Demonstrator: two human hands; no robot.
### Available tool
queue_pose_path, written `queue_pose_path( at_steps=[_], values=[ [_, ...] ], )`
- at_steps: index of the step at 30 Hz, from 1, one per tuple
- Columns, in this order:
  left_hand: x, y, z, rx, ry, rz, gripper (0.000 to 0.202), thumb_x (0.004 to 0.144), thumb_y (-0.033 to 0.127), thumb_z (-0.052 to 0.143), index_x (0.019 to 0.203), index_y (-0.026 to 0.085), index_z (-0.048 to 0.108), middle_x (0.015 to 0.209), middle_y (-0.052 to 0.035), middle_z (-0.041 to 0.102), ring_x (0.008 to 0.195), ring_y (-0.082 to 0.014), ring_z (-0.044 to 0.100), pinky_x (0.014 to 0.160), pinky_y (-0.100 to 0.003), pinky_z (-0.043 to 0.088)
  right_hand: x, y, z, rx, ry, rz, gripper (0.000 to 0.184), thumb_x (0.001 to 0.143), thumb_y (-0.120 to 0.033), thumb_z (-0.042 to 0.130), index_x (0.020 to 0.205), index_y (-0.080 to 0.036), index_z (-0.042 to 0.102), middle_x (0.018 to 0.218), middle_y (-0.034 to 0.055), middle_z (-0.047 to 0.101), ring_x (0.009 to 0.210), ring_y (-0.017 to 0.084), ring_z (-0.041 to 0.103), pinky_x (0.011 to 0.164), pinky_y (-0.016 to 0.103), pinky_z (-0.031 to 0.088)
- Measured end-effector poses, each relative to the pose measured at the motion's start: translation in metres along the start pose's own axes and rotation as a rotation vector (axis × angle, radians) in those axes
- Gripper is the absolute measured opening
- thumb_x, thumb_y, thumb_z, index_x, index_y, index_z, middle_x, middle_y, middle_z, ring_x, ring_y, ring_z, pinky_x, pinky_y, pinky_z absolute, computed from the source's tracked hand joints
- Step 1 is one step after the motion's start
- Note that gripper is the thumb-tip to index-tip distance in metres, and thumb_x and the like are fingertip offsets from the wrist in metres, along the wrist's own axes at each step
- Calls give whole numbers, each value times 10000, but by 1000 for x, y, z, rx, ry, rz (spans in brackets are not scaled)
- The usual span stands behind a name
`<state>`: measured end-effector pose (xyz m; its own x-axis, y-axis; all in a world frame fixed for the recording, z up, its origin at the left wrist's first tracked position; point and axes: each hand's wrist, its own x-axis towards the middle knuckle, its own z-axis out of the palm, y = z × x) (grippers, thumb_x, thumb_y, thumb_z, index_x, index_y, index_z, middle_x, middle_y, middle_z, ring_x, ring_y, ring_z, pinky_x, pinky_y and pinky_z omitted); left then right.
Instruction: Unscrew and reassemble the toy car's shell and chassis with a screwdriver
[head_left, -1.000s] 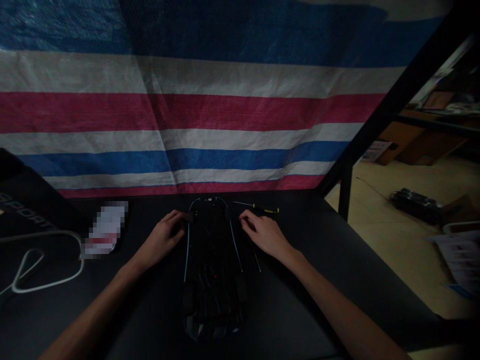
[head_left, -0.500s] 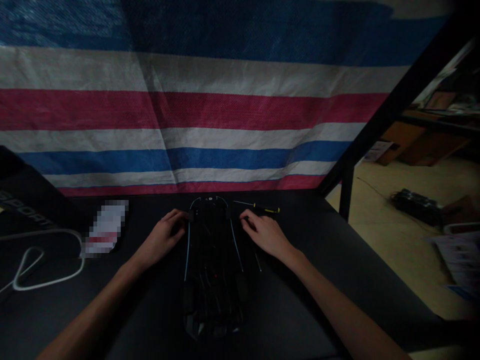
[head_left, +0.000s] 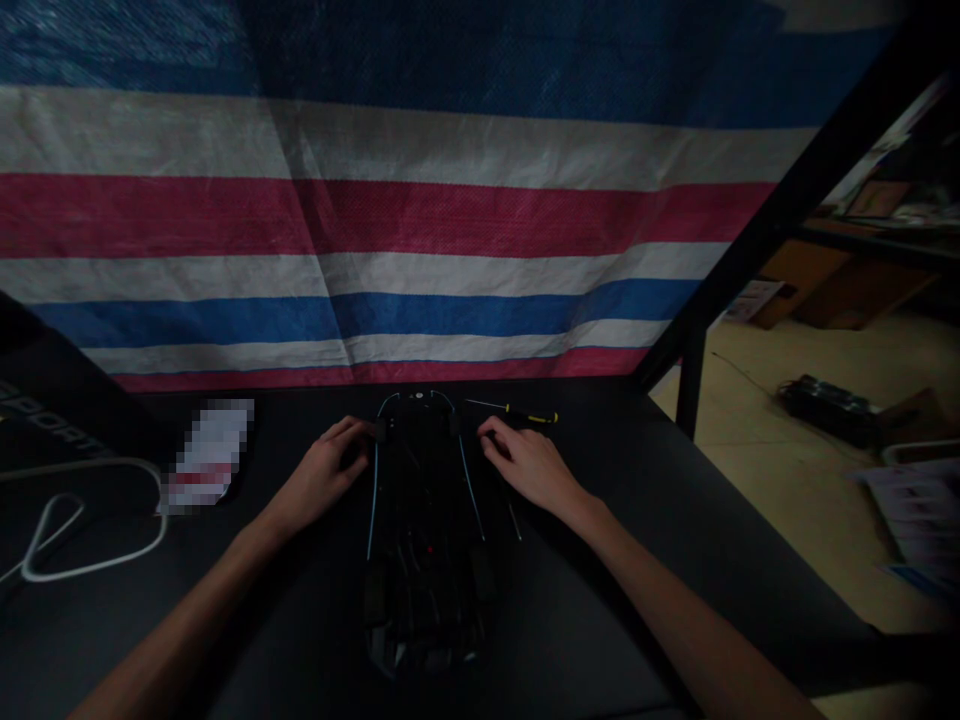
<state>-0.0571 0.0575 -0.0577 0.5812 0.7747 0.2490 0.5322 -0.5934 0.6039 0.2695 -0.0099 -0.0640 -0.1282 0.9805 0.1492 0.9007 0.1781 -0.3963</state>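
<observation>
lettering (head_left: 49, 420) "sport", pale, on a dark upright box (head_left: 82, 395), far left of the left fingers; first letter dim. white flat packet with a red band (head_left: 206, 455), nearer those fingers, pixelated, print unreadable. black toy car with thin light-blue side lines (head_left: 420, 500), underside up, wheels showing, lies between both sets of fingers and stretches toward the wearer. left hand (head_left: 322, 480): fingers loosely bent, tips at the car's far left wheel; can't tell if they grip. right hand (head_left: 536, 475): fingers curled narrow, just off the car's right side; thin dark rod with a shiny tip (head_left: 516, 525) sticks out below them, can't tell if held. yellow-and-black screwdriver (head_left: 531, 414) just beyond the right fingers. white cable (head_left: 97, 575) left of left fingers. dark grey tabletop (head_left: 600, 620) under all; striped red-white-blue woven plastic sheet (head_left: 480, 220) behind. beige floor (head_left: 742, 400), brown boxes (head_left: 855, 290) far right of right fingers.
</observation>
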Motion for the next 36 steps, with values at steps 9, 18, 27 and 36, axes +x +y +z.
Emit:
queue_pose_path(
  at_steps=[9,18,27,36],
  values=[
    [1,-4,1,6,-11,14,299,954,168,491,1208,225,639,1171,-60,615,1040,-222,651,967,-364,528,0,0,0,-13,-2,-1,210,1030,-347,446,1150,-288,608,765,-26,704,684,164,664,614,254,331],
    [0,-3,0,16,-9,6,290,958,185,498,1208,226,638,1173,-69,616,1041,-235,655,966,-382,534,0,0,0,-19,-7,3,213,1025,-347,445,1147,-290,609,720,-31,678,675,168,656,611,255,328],
    [0,2,-1,10,-20,1,288,962,166,489,1209,225,624,1185,-56,601,1042,-220,649,950,-356,522,-1,-1,-1,-8,-6,-4,211,1026,-346,438,1144,-289,603,711,-35,669,664,162,648,608,256,325],
    [0,0,-1,6,-23,-10,279,964,170,492,1208,209,621,1172,-64,602,1023,-221,648,946,-366,519,-1,-2,-3,3,-4,-3,203,1027,-340,446,1132,-282,609,686,-37,657,651,156,643,596,251,319]
  ],
)
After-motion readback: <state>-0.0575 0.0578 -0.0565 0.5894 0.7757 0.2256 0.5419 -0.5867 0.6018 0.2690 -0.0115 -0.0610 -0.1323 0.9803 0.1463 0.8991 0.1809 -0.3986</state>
